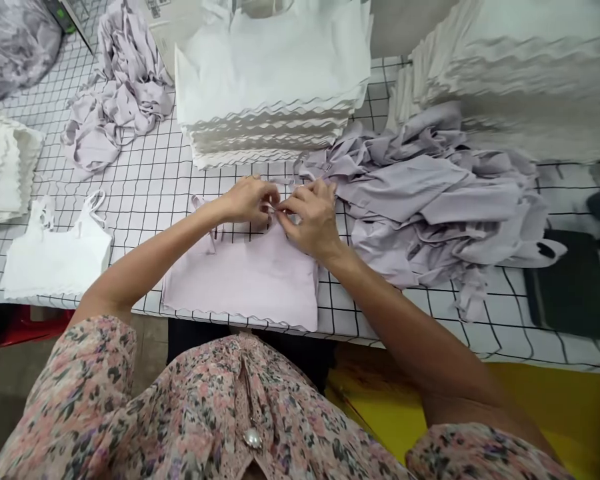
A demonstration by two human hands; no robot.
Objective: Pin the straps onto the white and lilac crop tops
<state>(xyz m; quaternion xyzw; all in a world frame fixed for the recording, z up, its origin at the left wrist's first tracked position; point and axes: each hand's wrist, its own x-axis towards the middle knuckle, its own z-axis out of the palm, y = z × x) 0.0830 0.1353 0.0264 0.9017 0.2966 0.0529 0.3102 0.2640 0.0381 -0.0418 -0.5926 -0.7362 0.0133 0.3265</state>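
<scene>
In front of me a pale lilac camisole top (245, 277) lies flat at the table's front edge, its scalloped hem toward me. My left hand (253, 200) pinches a strap of this top at its upper right. Close against it, my right hand (313, 217) also has thumb and finger closed on the same strap. The fingertips of both hands nearly meet, and the bit of strap between them is mostly covered. The top's other strap (211, 240) lies loose at the left.
A white camisole top (57, 257) lies at the left. Stacks of white tops (275, 73) stand at the back, with more white pieces (535, 80) at the right. A lilac garment heap (430, 193) spreads beside my right hand, near a dark flat case (570, 287). The tablecloth (150, 180) is checked.
</scene>
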